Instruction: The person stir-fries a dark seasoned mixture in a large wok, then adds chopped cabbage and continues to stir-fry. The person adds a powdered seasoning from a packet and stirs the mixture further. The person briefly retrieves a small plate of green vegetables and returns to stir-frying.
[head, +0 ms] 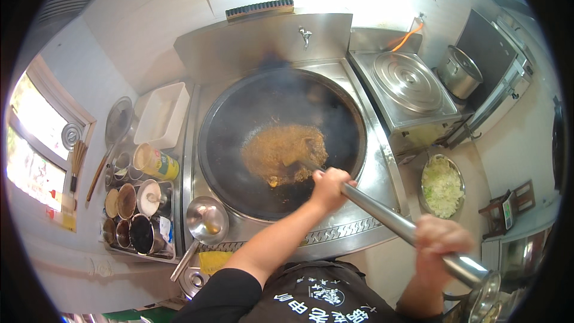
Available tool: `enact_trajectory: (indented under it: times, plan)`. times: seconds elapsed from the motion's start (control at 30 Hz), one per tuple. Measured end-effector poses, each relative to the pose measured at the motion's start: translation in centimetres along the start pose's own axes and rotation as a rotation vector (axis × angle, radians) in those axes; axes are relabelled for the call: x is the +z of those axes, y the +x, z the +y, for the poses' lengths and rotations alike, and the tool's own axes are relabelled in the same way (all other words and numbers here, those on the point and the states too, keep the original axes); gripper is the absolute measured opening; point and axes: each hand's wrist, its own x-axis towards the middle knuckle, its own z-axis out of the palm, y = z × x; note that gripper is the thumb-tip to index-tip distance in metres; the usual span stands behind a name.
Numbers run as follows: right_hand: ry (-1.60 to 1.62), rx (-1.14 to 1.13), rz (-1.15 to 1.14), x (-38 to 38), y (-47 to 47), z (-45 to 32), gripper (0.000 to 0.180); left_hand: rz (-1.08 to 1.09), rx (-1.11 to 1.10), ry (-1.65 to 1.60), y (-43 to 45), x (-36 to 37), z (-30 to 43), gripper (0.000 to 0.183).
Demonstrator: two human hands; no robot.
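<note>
A very large black wok [215, 143] is set in a steel stove, with bubbling brown sauce [273, 143] at its centre and steam above it. My left hand [331, 187] is closed around the lower part of a long metal spatula handle [381, 208]. My right hand [441, 235] grips the same handle higher up, to the right, and looks blurred. The spatula's blade [293, 158] rests in the sauce, partly hidden by it.
A steel ladle [207, 220] lies at the stove's front left. Seasoning containers [149, 197], a yellow-labelled tub [162, 163] and a white plastic bin [162, 114] stand left. To the right are a lidded steel cooker [407, 78], a steel pot [459, 74] and a bowl of chopped cabbage [443, 186].
</note>
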Motion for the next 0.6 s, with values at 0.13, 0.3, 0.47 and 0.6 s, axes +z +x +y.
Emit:
enact_trajectory:
  times: [0.13, 0.3, 0.47, 0.6]
  plan:
    - [-0.094, -0.012, -0.443, 0.2, -0.5, 3.2, 0.015, 0.281, -0.079, 0.120, 0.5, -1.4, -3.9, 0.022]
    - [0.300, 0.025, -0.258, -5.0, 1.3, -6.1, 0.018, 0.292, 0.132, -0.005, -3.8, -1.3, 4.4, 0.027]
    - [-0.071, -0.002, 0.024, -5.0, 0.4, -10.5, 0.029, -0.005, 0.113, -0.079, -5.3, -0.1, 9.0, 0.028]
    - [-0.054, 0.012, -0.129, -2.5, -0.3, -3.1, 0.026, 0.031, 0.091, -0.073, -1.2, 0.5, 2.4, 0.024]
